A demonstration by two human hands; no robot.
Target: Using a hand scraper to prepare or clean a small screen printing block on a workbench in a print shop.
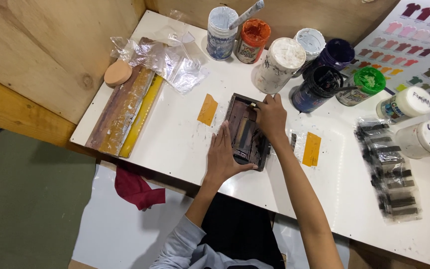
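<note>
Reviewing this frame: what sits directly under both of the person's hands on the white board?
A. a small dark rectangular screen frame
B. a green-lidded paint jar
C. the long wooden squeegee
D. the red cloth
A: the left hand lies flat on the near edge of the small dark frame, and the right hand presses on its far right side.

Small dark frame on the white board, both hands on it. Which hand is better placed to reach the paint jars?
Probably right. The right hand rests on the small dark frame's far edge, closest to the jars. The left hand lies flat on its near-left side, farther away.
</note>
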